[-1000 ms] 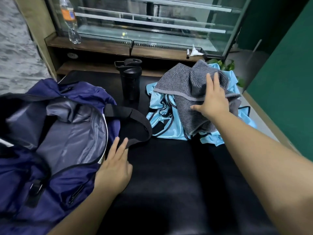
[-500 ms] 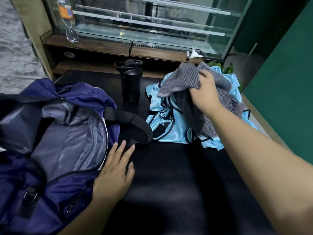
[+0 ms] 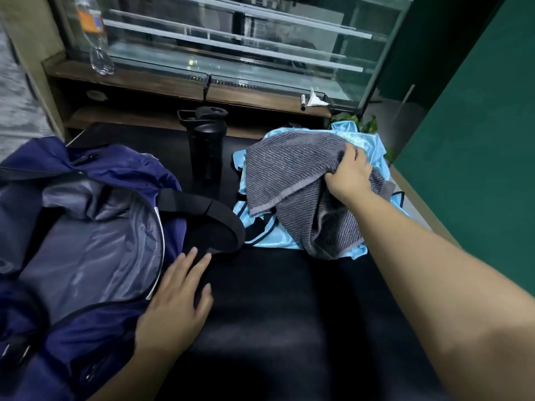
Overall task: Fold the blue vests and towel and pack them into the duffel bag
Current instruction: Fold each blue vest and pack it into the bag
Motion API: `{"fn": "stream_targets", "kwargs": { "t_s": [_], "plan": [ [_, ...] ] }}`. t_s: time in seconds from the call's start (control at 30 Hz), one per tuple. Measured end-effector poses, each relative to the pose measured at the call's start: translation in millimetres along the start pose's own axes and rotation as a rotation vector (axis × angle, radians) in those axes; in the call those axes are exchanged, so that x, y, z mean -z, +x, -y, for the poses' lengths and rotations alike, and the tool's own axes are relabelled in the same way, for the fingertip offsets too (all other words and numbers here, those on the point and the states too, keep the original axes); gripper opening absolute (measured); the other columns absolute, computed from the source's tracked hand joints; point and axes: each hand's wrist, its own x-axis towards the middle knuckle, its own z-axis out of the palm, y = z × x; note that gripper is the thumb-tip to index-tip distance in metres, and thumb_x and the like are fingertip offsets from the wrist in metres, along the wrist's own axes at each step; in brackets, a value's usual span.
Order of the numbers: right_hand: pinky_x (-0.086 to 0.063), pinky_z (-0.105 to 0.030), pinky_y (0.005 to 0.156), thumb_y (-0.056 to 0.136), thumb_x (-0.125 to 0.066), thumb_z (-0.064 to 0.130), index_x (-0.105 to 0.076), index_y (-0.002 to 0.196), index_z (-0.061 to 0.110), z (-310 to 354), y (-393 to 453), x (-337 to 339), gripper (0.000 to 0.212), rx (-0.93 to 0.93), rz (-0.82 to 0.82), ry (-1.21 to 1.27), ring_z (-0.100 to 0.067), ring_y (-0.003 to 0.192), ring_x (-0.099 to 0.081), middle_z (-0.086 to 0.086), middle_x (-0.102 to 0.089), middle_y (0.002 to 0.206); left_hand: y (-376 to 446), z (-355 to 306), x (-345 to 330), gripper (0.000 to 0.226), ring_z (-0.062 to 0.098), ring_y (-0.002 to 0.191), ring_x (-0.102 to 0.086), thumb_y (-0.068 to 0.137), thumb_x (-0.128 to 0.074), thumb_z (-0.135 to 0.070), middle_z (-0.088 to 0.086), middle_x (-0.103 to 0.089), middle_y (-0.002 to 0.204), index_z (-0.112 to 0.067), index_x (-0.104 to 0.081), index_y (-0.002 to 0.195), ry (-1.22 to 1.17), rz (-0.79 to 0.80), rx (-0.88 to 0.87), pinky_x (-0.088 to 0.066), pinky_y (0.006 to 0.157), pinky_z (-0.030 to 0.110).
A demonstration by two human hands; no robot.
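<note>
1. Duffel bag, navy with grey lining, lies unzipped at 9 o'clock on the black table. Its mouth gapes toward the centre. Nothing is seen packed inside it.
2. Left hand is laid flat at 7 o'clock, fingers straight and slightly spread, nothing gripped. Its palm rests at the bag's rim, fingertips just short of the black strap. It is best kept there as an anchor until both hands are needed for folding.
3. Black shaker bottle stands upright at 12 o'clock, between the bag and the clothes pile. It should be given a wide berth when fabric is swung across.
4. Grey ribbed towel is heaped at 1 o'clock on top of the light-blue vests, so it has to be cleared first.
5. Right hand is closed on the towel's upper right part, fabric bunched under curled fingers; the thumb is not seen.
6. Judged step: lifting the towel off the pile for folding.
7. Lift straight up, so the slippery vests are not dragged along.
8. The towel is better spread on the bare table at 6 o'clock and its hemmed edges found before any fold is made.
9. Risk: a vest edge snagged in the towel, or the bottle knocked over.
</note>
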Motion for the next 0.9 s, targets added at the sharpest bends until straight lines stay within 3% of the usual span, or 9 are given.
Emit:
{"fn": "stream_targets", "kwargs": {
  "t_s": [0.1, 0.17, 0.23, 0.3, 0.33, 0.4, 0.6, 0.8, 0.9],
  "plan": [
    [-0.027, -0.047, 0.109, 0.088, -0.067, 0.022, 0.008, 0.153, 0.022, -3.8, 12.8, -2.8, 0.099, 0.004, 0.084, 0.038, -0.036, 0.144, -0.014, -0.004, 0.005, 0.161, -0.2, 0.6, -2.1, 0.057, 0.008, 0.141, -0.025, 0.086, -0.028, -0.048, -0.012, -0.032, 0.152, -0.038, -0.036, 0.142, 0.008, -0.004, -0.007, -0.032, 0.106, 0.033],
    [-0.038, -0.046, 0.102, 0.084, -0.07, 0.018, 0.011, 0.152, 0.023, -3.7, 19.0, -6.0, 0.106, -0.028, 0.128, 0.104, -0.038, 0.134, -0.035, -0.01, -0.02, 0.156, -0.1, 0.7, -2.2, 0.057, 0.008, 0.14, -0.026, 0.087, -0.029, -0.047, -0.011, -0.034, 0.151, -0.036, -0.039, 0.142, 0.014, -0.015, -0.011, -0.03, 0.106, 0.031],
    [-0.046, -0.043, 0.088, 0.085, -0.064, 0.017, -0.014, 0.15, 0.016, -2.7, 19.0, -9.2, 0.082, 0.008, 0.087, 0.029, -0.037, 0.113, -0.054, -0.017, -0.052, 0.131, 0.6, 0.5, -2.0, 0.057, 0.009, 0.14, -0.027, 0.087, -0.029, -0.047, -0.011, -0.035, 0.151, -0.034, -0.04, 0.142, 0.018, -0.019, -0.016, -0.029, 0.106, 0.03],
    [-0.047, -0.038, 0.074, 0.086, -0.058, 0.017, -0.051, 0.122, 0.01, 3.2, 15.9, -7.0, 0.037, 0.067, 0.006, -0.102, -0.034, 0.093, -0.059, -0.015, -0.063, 0.111, 0.7, 1.2, -2.6, 0.058, 0.01, 0.14, -0.028, 0.087, -0.03, -0.047, -0.009, -0.036, 0.151, -0.033, -0.041, 0.141, 0.014, -0.021, -0.019, -0.03, 0.107, 0.03],
    [-0.044, -0.036, 0.069, 0.085, -0.057, 0.019, -0.056, 0.106, 0.01, 9.0, 11.6, -3.6, 0.022, 0.096, -0.032, -0.141, -0.033, 0.085, -0.057, -0.013, -0.064, 0.103, 0.5, 1.0, -2.6, 0.058, 0.01, 0.139, -0.029, 0.086, -0.03, -0.047, -0.009, -0.036, 0.151, -0.033, -0.041, 0.141, 0.012, -0.025, -0.021, -0.031, 0.107, 0.031],
    [-0.038, -0.033, 0.065, 0.084, -0.057, 0.023, -0.054, 0.094, 0.012, 23.0, 2.4, 3.8, 0.015, 0.167, -0.108, -0.137, -0.031, 0.081, -0.054, -0.01, -0.061, 0.096, -0.1, 0.3, -2.6, 0.056, 0.009, 0.139, -0.029, 0.087, -0.031, -0.047, -0.011, -0.035, 0.151, -0.036, -0.039, 0.141, 0.006, -0.031, -0.023, -0.032, 0.104, 0.03],
    [-0.039, -0.033, 0.066, 0.079, -0.055, 0.023, -0.055, 0.099, 0.02, 81.0, -25.9, 28.4, 0.021, 0.378, -0.265, 0.148, -0.024, 0.082, -0.052, 0.002, -0.063, 0.094, -0.1, 1.2, -2.2, 0.055, 0.012, 0.136, -0.032, 0.086, -0.034, -0.044, -0.007, -0.039, 0.149, -0.034, -0.04, 0.14, 0.007, -0.035, -0.038, -0.032, 0.104, 0.031],
    [-0.037, -0.034, 0.069, 0.077, -0.056, 0.006, -0.045, 0.093, 0.022, 137.5, -45.0, 2.0, 0.025, 0.516, -0.177, 0.468, -0.023, 0.084, -0.053, -0.004, -0.058, 0.1, -0.4, -1.8, 0.1, 0.058, 0.008, 0.137, -0.03, 0.085, -0.033, -0.045, -0.009, -0.037, 0.15, -0.039, -0.03, 0.143, -0.004, -0.054, -0.016, -0.025, 0.108, 0.023],
    [-0.031, -0.034, 0.067, 0.081, -0.053, 0.002, -0.044, 0.092, 0.017, 143.3, -57.3, -41.4, 0.021, 0.616, -0.041, 0.417, -0.027, 0.088, -0.051, -0.011, -0.05, 0.098, -0.4, -2.8, 1.1, 0.058, 0.01, 0.135, -0.032, 0.085, -0.035, -0.043, -0.006, -0.04, 0.148, -0.037, -0.03, 0.142, -0.021, -0.061, -0.027, -0.026, 0.108, 0.024]
  ]
}}
